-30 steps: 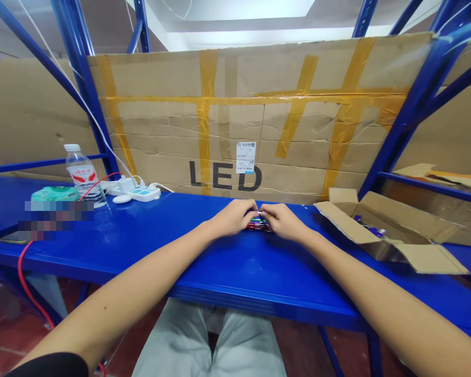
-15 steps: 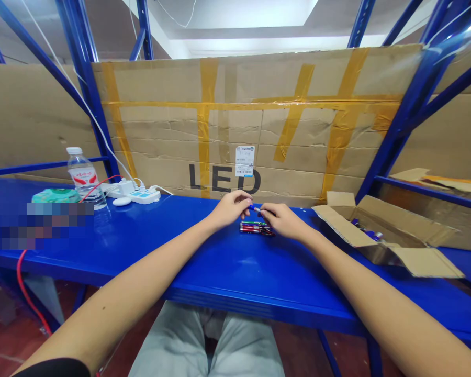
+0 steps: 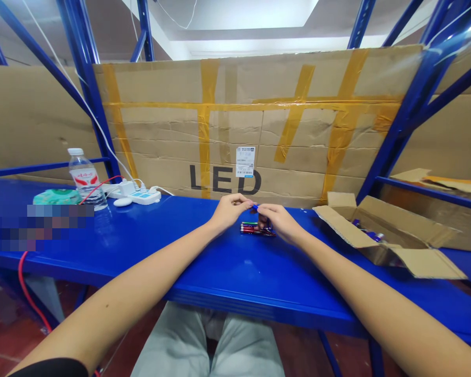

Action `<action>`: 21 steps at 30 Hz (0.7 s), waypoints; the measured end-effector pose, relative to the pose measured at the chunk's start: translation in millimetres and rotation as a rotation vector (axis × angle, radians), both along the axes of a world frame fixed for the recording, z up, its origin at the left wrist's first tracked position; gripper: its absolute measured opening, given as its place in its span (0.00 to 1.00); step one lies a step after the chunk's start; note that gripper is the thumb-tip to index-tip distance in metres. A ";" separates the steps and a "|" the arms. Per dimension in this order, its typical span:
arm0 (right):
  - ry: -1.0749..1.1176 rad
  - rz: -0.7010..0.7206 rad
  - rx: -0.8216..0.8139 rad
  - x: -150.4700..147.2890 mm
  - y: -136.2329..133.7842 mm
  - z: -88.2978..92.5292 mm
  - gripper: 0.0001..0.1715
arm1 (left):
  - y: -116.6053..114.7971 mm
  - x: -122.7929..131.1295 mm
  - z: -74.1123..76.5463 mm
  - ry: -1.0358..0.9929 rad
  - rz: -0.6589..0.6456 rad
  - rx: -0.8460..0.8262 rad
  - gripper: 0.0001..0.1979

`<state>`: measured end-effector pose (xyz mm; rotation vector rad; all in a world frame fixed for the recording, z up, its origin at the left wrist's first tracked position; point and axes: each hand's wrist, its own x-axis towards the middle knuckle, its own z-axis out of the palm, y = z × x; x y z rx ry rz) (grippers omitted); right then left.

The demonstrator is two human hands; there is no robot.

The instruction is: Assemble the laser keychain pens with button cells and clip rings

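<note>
At the centre of the frame, the left hand (image 3: 230,210) and the right hand (image 3: 278,220) meet just above the blue tabletop (image 3: 204,262). The fingers of both hands are closed in a pinch on a small blue piece (image 3: 254,208). The piece is too small to identify.

Position of the held piece:
- It sits between the two sets of fingertips, clear of the tabletop.
- Its long axis appears to run roughly left to right across the frame, in line with the two hands.
- The left hand grips the left end and the right hand grips the right end, so neither hand is nearer than the other.

Directly below the piece, a cluster of slim coloured items (image 3: 251,228), red and green among them, lies flat on the tabletop. Their long axes also run left to right, parallel to the held piece. The cluster lies partly under the right hand; contact cannot be confirmed.

Surroundings:
- An open cardboard box (image 3: 400,246) lies at the right of the frame, well apart from the hands.
- A taped cardboard sheet (image 3: 298,131) marked "LED" stands behind the tabletop.
- A water bottle (image 3: 82,178), a white power strip (image 3: 143,196) and a green pack (image 3: 57,197) occupy the left of the frame.
</note>
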<state>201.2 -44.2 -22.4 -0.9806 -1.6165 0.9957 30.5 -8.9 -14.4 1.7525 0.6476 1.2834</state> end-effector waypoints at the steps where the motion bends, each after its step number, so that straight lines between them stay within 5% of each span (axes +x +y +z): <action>1: 0.036 0.003 -0.026 0.6 0.1 0.3 0.14 | 1.0 0.0 0.4 0.003 0.003 -0.019 0.16; 7: -0.090 -0.110 -0.020 3.7 -0.6 5.5 0.11 | 6.4 -1.0 1.3 -0.138 -0.211 -0.342 0.34; 11: -0.250 -0.157 0.057 3.8 -1.5 6.7 0.15 | 6.7 -1.8 0.3 -0.186 -0.268 -0.418 0.34; 21: -0.464 -0.012 0.302 -14.7 -19.9 9.9 0.17 | 1.2 5.6 -5.0 -0.139 -0.198 -0.369 0.28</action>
